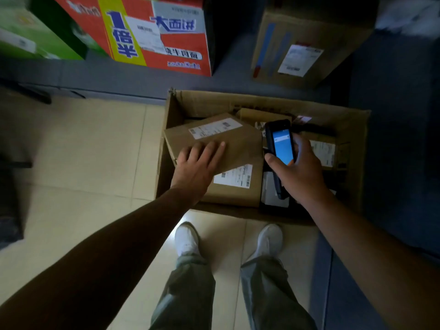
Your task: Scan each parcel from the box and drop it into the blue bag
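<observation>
— Start on the left: why is the left hand (200,160) laid out like that?

— Its fingers are straight and slightly spread, pressing flat on the topmost brown cardboard parcel (240,144). My guess is that it steadies the parcel, which lies tilted across the others, so the white shipping label (214,128) stays face-up for reading.

— And that parcel is where?

— Inside the large open brown cardboard box (214,103) on the floor, resting on other parcels; not lifted out.

— The device to its right?

— A black handheld scanner with a lit blue screen (282,146), screen turned up toward the person, its top end aimed past the label's side.

— The right hand (300,172)?

— Wrapped round the scanner, thumb at its left edge, likely ready to trigger.

— The blue bag?

— I cannot make it out here.
</observation>
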The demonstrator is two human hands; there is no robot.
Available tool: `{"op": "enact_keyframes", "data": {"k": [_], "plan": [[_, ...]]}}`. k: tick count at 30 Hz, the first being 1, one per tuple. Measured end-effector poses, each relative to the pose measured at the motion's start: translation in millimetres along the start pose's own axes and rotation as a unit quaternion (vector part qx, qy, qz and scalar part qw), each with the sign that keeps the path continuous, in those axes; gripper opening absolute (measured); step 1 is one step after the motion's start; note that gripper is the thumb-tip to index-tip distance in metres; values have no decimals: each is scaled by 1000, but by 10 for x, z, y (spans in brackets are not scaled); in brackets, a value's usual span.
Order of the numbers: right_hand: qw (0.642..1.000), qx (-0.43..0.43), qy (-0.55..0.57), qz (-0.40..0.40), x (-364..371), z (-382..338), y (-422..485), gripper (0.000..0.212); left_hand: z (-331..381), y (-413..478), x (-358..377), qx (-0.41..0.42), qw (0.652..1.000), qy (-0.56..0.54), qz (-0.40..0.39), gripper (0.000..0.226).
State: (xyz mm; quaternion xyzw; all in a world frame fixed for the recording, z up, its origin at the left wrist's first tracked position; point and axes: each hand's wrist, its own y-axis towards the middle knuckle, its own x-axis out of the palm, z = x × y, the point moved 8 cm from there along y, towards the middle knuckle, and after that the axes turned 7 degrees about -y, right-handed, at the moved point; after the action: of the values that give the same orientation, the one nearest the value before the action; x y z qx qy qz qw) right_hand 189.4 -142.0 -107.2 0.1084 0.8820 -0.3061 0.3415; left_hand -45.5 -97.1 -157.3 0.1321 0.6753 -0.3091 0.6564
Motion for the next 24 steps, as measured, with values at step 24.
{"op": "enact_keyframes", "data": {"k": [24], "plan": [[997,7,-41,-57,765,753,-78,83,-523,-426,1311,-370,855,-340,-126,93]]}}
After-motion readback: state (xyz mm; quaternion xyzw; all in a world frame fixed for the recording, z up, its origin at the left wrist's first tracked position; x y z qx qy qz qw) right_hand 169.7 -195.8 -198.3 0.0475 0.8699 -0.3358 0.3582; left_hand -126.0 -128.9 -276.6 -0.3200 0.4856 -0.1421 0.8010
